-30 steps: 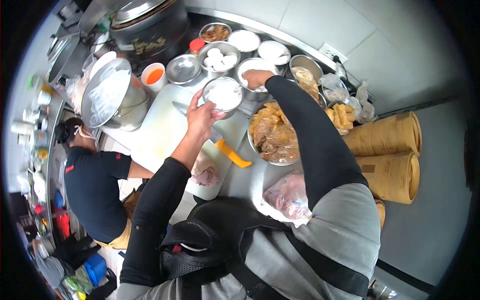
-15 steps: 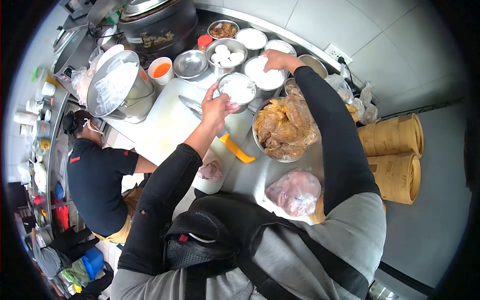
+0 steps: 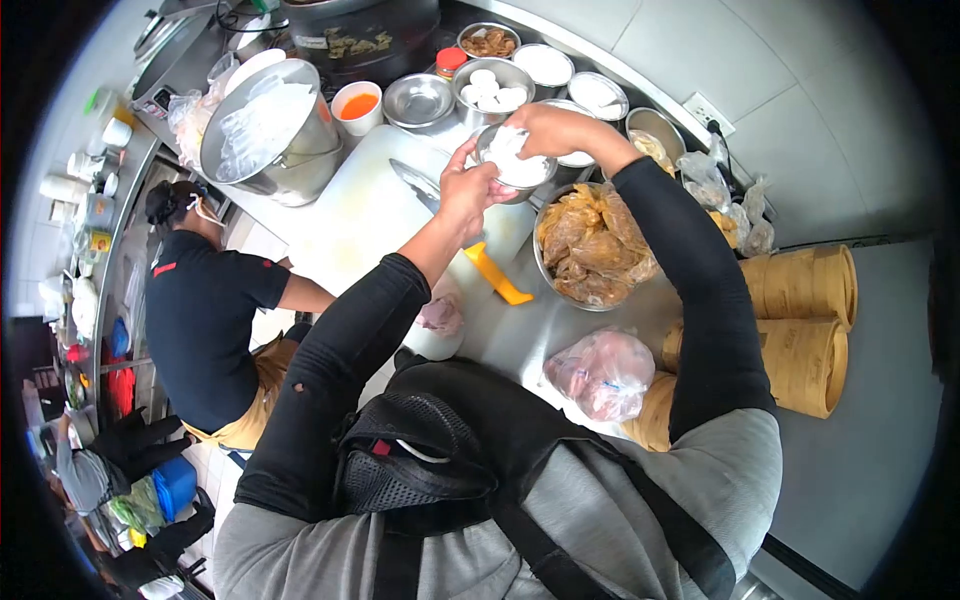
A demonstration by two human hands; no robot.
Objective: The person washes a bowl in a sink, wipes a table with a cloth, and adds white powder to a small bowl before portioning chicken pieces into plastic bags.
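Observation:
My left hand grips a small metal bowl by its rim, thumb up and fingers underneath. White powder lies in it. Over this bowl is my right hand, its fingers bent down and drawn together at the powder; the fingertips are partly hidden. A larger container of white powder shows just behind my right hand, mostly covered by it. Below my left hand, a knife with a yellow handle lies across the white cutting board.
A bowl of bagged brown food and a bag of pinkish meat sit close to me. Eggs, an orange-filled cup and a large pot stand behind. Bamboo steamers are right; a co-worker is left.
My right hand has moved from the larger container of white powder to the small bowl in my left hand. The view has shifted slightly, so the table appears further right.

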